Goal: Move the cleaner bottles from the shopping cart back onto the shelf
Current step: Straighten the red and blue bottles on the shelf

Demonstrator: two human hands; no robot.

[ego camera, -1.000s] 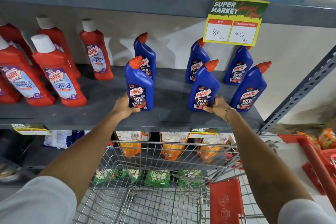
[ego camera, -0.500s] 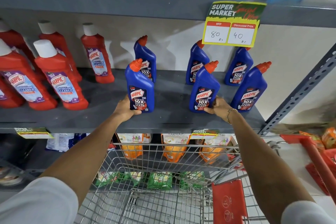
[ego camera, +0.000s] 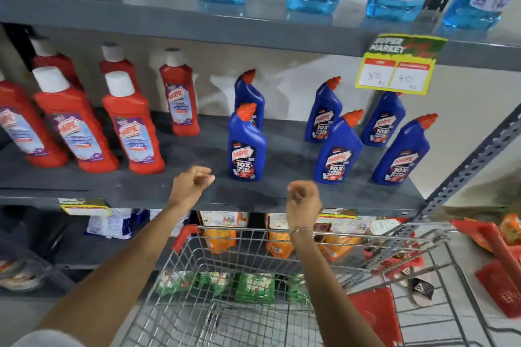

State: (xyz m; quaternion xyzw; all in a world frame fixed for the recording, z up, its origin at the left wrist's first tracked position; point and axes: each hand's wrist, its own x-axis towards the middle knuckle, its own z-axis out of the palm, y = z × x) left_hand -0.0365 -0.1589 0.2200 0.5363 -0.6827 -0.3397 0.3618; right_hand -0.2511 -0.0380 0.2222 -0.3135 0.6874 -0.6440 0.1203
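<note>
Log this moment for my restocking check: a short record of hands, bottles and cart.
left hand: fingers curled, holding nothing, above grey shelf front edge
right hand: fingers curled, holding nothing
blue Harpic bottles: six standing on the grey shelf
red Harpic bottles: standing left of the blue ones
shopping cart: no bottle seen in visible part

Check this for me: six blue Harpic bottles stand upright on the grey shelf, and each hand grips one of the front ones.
The six blue Harpic bottles do stand upright on the grey shelf, but neither hand grips one. In the head view the left hand and right hand are curled, holding nothing, short of the bottles.
</note>
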